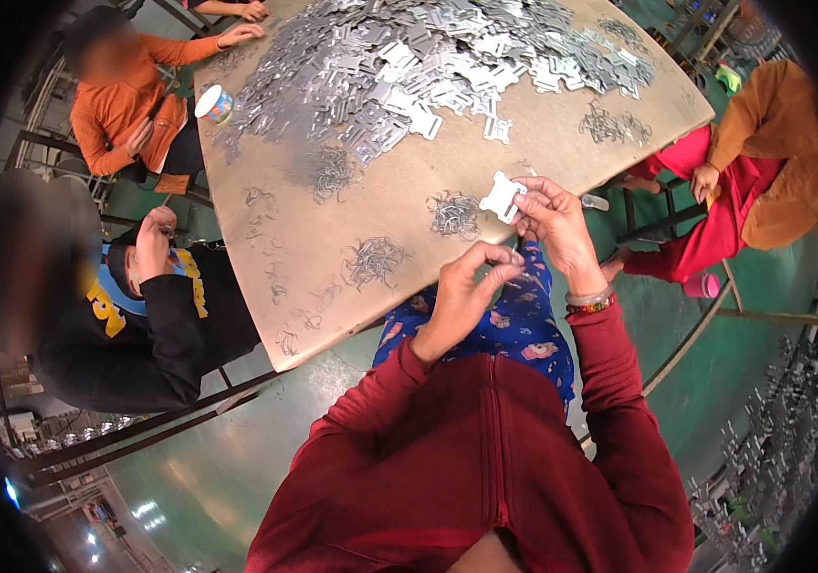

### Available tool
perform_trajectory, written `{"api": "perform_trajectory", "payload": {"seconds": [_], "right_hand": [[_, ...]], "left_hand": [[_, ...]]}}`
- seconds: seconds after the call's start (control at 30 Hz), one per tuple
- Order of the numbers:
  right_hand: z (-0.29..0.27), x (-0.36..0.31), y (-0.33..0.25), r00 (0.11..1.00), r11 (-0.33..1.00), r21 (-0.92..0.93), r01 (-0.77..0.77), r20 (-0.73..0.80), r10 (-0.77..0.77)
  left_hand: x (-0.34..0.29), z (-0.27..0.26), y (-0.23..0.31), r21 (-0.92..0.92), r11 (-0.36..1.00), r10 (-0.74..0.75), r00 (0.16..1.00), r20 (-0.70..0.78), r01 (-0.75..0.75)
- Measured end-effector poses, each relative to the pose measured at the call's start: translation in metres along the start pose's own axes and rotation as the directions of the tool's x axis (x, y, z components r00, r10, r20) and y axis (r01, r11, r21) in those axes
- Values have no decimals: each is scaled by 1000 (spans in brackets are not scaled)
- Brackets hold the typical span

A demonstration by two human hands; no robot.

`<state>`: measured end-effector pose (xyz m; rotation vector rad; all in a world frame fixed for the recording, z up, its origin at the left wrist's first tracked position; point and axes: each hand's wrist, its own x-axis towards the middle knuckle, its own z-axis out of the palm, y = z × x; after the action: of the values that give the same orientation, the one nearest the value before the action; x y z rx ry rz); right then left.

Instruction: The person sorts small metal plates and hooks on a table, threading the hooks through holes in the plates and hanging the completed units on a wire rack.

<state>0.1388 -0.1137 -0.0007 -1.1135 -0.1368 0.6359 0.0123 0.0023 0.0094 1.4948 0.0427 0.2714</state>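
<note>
My right hand (554,222) holds a flat silver metal plate (501,197) with notched corners between thumb and fingers, just above the table's near edge. Below and to the left of it, my left hand (474,288) is closed in a pinch, thumb against fingertips. Whatever sits in that pinch is too small to make out. A small pile of thin bent wire pieces (454,214) lies on the table beside the plate. Another wire pile (374,261) is farther left, in front of my left hand.
A large heap of similar metal plates (399,76) covers the far part of the brown-topped table (314,306). More wire pieces (614,124) lie toward the right edge. A paper cup (214,104) stands at the left edge. Several people sit around the table.
</note>
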Motion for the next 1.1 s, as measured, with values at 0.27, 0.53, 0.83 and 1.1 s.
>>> {"api": "perform_trajectory", "payload": {"seconds": [0.27,0.53,0.83,1.1], "right_hand": [[16,-30,-13,986,989,-35,143,-80,-146],[32,-50,-21,931,871,-450,196,-193,-309],[49,-59,-18,919,849,-474,235,-176,-352],[49,-57,-20,942,873,-456,173,-184,-282]], "left_hand": [[12,-2,-29,4,1000,-23,999,-36,23],[11,-7,-10,340,927,160,987,29,-161],[30,-129,-16,634,745,81,914,-397,209],[63,-229,-78,914,292,211,913,-350,283]]}}
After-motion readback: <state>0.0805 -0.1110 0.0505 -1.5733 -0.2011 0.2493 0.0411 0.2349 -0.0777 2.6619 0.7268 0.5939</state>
